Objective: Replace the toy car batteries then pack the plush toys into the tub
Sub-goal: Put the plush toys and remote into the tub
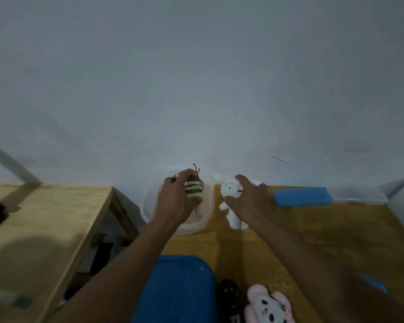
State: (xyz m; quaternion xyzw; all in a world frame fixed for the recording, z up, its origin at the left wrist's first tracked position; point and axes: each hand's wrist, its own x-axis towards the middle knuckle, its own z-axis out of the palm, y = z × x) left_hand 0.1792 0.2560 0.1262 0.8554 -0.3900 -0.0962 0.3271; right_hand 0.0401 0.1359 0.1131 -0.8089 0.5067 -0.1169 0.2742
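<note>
Striped plush (193,189) gripped in left hand (175,199) fingers over clear tub (147,206), right hand (247,199) fingers closed on white plush (231,194).

We count 3 plush toys: 1 striped plush (193,189), 1 white plush (231,201), 1 pink plush (267,304). Tubs: 1 clear tub (149,206). Blue lids: 1 big blue lid (175,290) near the front edge, plus 1 blue slab (302,196) at the back, maybe a 2nd lid, can't tell. Toy cars: 1 black toy car (229,297). Hands: 2, left hand (173,197) & right hand (250,197). Tables: 2, wooden table (336,229) & side table (44,217).
</note>
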